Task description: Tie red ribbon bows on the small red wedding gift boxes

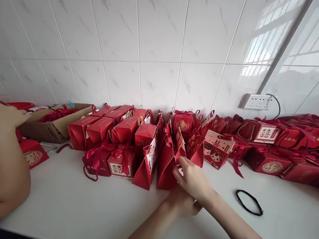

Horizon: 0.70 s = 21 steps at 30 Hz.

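Red box (195,146) sits between four and five o'clock of centre, beside neighbouring boxes. Right hand (194,180): grip pinches its near edge. Left hand (184,202) lies below, toward half past five — grip hidden, cannot tell. Judgement: pinch lightly — card likely creases.

this looks like a plain tiled room where handwork is under way, though whether it belongs to a home, a shop or a workshop cannot be told. glossy, grey-veined wall tiles (117,29) rise behind the back edge of the white worktop (72,206), carrying the reflection of a barred window (263,27) and, above that edge toward the right, a socket strip (256,102) with a dark cable (279,105). red gift boxes (97,129) stand crowded along the back edge, an open cardboard carton (46,132) sits farther left, and another person's arm (4,153) reaches over the worktop's left side.
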Each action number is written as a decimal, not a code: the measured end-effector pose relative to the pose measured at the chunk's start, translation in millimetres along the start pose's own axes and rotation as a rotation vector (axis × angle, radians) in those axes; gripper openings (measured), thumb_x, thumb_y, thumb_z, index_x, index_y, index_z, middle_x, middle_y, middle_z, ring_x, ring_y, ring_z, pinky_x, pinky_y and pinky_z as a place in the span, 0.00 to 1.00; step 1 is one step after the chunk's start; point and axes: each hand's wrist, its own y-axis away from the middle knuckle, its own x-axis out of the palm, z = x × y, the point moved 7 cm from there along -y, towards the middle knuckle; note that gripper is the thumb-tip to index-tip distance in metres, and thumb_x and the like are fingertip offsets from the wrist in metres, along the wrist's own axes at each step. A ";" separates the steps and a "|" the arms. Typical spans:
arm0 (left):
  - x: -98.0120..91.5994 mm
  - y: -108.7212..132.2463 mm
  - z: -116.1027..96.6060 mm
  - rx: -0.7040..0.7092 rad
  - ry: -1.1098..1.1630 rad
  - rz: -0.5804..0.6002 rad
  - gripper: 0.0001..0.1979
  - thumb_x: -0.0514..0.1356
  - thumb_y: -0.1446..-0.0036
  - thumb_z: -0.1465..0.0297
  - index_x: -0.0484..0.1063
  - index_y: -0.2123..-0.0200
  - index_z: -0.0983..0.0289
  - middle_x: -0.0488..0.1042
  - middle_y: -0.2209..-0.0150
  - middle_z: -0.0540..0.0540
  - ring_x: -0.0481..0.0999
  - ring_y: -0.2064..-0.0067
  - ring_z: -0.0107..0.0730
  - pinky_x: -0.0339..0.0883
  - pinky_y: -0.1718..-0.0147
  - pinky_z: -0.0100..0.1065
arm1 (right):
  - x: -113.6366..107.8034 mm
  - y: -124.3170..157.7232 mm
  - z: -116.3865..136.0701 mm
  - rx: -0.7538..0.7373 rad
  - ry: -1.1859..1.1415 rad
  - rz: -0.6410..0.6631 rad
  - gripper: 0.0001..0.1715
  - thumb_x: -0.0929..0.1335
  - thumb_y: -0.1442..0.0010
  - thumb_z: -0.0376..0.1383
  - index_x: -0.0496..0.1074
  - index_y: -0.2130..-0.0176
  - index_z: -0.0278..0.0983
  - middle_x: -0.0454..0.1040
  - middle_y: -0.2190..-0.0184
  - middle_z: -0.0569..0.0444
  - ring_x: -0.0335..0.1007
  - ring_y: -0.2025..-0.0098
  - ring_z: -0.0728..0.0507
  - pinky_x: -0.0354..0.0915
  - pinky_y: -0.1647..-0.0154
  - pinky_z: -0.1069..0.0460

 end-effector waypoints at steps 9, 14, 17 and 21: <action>-43.8 -2.7 -49.8 0.362 -0.014 -0.292 0.08 0.50 0.48 0.78 0.64 0.65 0.64 0.69 0.71 0.55 0.69 0.69 0.33 0.68 0.68 0.35 | -56.0 7.5 -104.1 0.219 -0.361 -0.137 0.22 0.57 0.39 0.51 0.63 0.69 0.37 0.65 0.78 0.56 0.58 0.79 0.49 0.58 0.79 0.54; -56.5 -8.3 5.5 -0.266 0.094 -0.397 0.18 0.56 0.44 0.71 0.61 0.49 0.63 0.66 0.49 0.63 0.67 0.48 0.44 0.65 0.52 0.44 | -57.9 22.4 -119.7 0.288 -0.554 -0.039 0.20 0.65 0.46 0.51 0.66 0.74 0.36 0.65 0.78 0.56 0.57 0.78 0.49 0.60 0.78 0.54; -39.5 -6.4 35.4 -0.681 0.523 -0.268 0.23 0.58 0.44 0.63 0.61 0.46 0.63 0.69 0.49 0.63 0.72 0.51 0.44 0.67 0.53 0.44 | -48.5 30.6 -109.9 0.328 -0.669 0.084 0.17 0.69 0.49 0.46 0.67 0.77 0.36 0.64 0.79 0.57 0.57 0.77 0.50 0.59 0.77 0.54; -32.0 -6.4 39.4 -0.898 0.886 -0.200 0.20 0.62 0.49 0.60 0.70 0.55 0.65 0.77 0.61 0.58 0.76 0.59 0.41 0.68 0.59 0.39 | -43.5 38.0 -97.1 0.377 -0.806 0.158 0.17 0.70 0.49 0.45 0.67 0.76 0.35 0.64 0.79 0.59 0.55 0.77 0.51 0.56 0.78 0.56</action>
